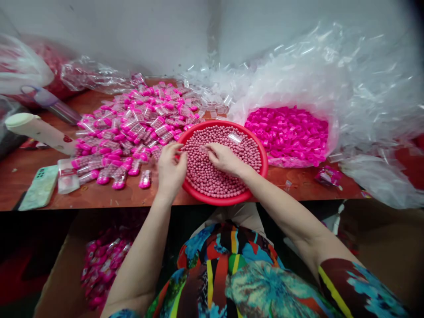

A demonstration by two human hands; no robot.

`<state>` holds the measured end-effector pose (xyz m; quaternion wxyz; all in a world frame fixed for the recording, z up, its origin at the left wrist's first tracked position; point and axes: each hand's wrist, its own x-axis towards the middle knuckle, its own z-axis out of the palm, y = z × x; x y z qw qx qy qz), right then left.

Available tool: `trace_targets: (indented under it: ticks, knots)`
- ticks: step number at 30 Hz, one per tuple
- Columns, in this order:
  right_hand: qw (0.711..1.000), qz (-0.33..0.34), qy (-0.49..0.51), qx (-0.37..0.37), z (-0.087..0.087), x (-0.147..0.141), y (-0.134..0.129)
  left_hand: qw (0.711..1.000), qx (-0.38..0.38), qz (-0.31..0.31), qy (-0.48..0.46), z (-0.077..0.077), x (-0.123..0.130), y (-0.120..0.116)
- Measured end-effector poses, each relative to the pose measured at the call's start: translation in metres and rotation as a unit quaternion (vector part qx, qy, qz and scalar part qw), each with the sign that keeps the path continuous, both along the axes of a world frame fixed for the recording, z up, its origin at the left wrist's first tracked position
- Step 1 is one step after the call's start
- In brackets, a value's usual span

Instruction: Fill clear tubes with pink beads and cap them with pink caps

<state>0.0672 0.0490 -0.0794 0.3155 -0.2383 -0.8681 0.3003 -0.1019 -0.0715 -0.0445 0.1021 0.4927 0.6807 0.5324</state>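
Observation:
A red basin full of small round pink beads stands at the table's front edge. Over the beads, my right hand has its thumb and fingers pinched together. Something faint and clear shows at its fingertips, too blurred to name. My left hand is at the basin's left rim, its thumb apart from its curled fingers and nothing visible between them. A small clear case lies on the beads towards the back. Left of the basin is a heap of clear, bead-filled cases with pink caps.
Bright pink caps fill an open plastic bag to the right, with clear plastic bags behind. A phone, a white bottle and a clear cup lie at left. Below the table, a box holds packed pink pieces.

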Motion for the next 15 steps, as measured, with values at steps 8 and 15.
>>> trace_targets:
  ticks: [8,15]
  knots:
    - [0.878,-0.038,0.189,-0.437,0.022,0.052,-0.034,0.934,-0.059,-0.164,-0.311,-0.014,0.058,0.008]
    - [0.801,-0.027,0.274,-0.531,0.025,0.066,-0.052,0.846,-0.081,-0.218,-0.48,0.002,0.078,0.0]
